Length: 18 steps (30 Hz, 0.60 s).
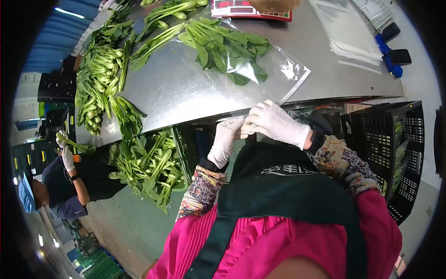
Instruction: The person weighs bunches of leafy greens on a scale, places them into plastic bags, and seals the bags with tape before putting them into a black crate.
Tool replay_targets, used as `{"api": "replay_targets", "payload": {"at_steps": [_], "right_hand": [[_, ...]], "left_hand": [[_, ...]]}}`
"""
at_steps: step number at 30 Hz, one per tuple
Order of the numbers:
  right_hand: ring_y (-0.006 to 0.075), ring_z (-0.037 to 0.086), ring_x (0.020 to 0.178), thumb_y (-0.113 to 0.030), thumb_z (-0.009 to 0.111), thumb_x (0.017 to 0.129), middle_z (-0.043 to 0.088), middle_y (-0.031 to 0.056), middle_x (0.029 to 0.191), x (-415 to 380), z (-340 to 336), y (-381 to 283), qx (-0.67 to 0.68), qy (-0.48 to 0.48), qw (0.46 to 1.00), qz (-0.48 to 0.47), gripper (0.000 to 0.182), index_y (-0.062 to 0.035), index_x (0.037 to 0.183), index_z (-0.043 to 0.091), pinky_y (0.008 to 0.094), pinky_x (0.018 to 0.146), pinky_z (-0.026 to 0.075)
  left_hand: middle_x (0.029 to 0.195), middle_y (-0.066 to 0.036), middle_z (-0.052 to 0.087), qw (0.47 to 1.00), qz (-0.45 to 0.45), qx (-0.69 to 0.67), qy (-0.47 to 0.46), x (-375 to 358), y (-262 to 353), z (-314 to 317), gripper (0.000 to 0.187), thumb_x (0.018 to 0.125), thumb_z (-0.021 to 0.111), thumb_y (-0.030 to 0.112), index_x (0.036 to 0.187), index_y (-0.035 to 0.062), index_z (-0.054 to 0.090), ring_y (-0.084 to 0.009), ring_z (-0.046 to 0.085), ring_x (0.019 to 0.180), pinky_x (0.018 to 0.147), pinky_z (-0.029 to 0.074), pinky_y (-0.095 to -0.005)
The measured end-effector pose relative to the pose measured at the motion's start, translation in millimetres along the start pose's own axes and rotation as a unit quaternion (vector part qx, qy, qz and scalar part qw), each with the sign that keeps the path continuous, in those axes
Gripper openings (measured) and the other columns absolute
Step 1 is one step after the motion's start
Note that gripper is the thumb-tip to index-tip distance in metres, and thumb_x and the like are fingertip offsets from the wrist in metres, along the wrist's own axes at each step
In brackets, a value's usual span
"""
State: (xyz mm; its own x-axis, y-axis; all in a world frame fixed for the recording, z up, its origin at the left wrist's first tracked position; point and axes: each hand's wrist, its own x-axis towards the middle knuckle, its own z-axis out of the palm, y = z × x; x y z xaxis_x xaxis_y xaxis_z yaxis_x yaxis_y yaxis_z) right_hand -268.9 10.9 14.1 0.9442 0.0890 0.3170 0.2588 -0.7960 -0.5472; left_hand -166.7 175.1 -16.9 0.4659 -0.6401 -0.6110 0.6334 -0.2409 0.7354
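Both hands wear white gloves and meet at the front edge of the steel table, fingertips pinched together. My left hand (pixel 224 142) is closed, thumb and fingers bent toward the right hand. My right hand (pixel 276 123) is closed as well, its fingers touching the left fingertips. What they pinch is too small or hidden to make out. Just beyond them a clear plastic bag (pixel 290 72) lies on the table, its white-edged side running down near my right hand. Leafy green vegetables (pixel 227 46) lie in the bag, their stalks pointing left.
A red digital scale (pixel 251 11) stands at the back. More greens (pixel 104 69) are heaped on the table's left, others in a green crate (pixel 182 156) below. Stacked clear bags (pixel 346 35) lie right, near black crates (pixel 385 149). A co-worker (pixel 58 186) holds greens at left.
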Motion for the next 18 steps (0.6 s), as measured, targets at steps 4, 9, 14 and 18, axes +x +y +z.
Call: {"api": "replay_targets", "payload": {"at_steps": [4, 9, 14, 18], "right_hand": [[0.0201, 0.053, 0.087, -0.025, 0.061, 0.082, 0.055, 0.0016, 0.082, 0.9, 6.2, 5.5, -0.091, -0.079, 0.992, -0.030, 0.011, -0.0133, 0.084, 0.062, 0.0341, 0.078, 0.040], [0.0221, 0.054, 0.085, -0.024, 0.065, 0.080, 0.055, 0.0028, 0.083, -22.9, -16.9, -4.1, -0.028, -0.054, 0.998, 0.012, 0.015, -0.0110, 0.088, 0.062, 0.0351, 0.080, 0.040], [0.0213, 0.055, 0.092, -0.016, 0.059, 0.074, 0.057, 0.0040, 0.086, 0.4, 14.6, -3.6, -0.084, -0.023, 0.996, -0.004, 0.011, -0.0103, 0.082, 0.062, 0.0357, 0.084, 0.042], [0.0221, 0.053, 0.092, -0.012, 0.059, 0.071, 0.057, 0.0049, 0.084, -6.9, 16.1, -4.9, -0.088, -0.049, 0.995, -0.020, 0.008, -0.0099, 0.078, 0.062, 0.0363, 0.087, 0.041]], "left_hand": [[0.082, -0.010, 0.069, 0.999, 0.016, 0.032, -0.010, 0.7, 0.9, 1.2, 0.022, 0.095, 0.057, 0.023, 0.094, 0.0021, 0.064, -0.0177, 0.068, 0.070, 0.062, 0.052, -0.0236], [0.083, -0.011, 0.069, 0.999, -0.008, 0.053, -0.002, -0.7, 5.2, -7.8, 0.022, 0.094, 0.058, 0.022, 0.094, 0.0007, 0.064, -0.0179, 0.068, 0.071, 0.062, 0.052, -0.0236], [0.082, -0.011, 0.070, 0.999, 0.003, 0.044, -0.025, -1.6, 4.4, -6.3, 0.019, 0.094, 0.058, 0.019, 0.091, 0.0020, 0.063, -0.0183, 0.069, 0.071, 0.063, 0.054, -0.0252], [0.084, -0.012, 0.070, 0.999, -0.010, 0.043, -0.010, -6.4, 2.6, -11.2, 0.021, 0.094, 0.057, 0.022, 0.092, 0.0019, 0.064, -0.0181, 0.069, 0.073, 0.065, 0.052, -0.0250]]}}
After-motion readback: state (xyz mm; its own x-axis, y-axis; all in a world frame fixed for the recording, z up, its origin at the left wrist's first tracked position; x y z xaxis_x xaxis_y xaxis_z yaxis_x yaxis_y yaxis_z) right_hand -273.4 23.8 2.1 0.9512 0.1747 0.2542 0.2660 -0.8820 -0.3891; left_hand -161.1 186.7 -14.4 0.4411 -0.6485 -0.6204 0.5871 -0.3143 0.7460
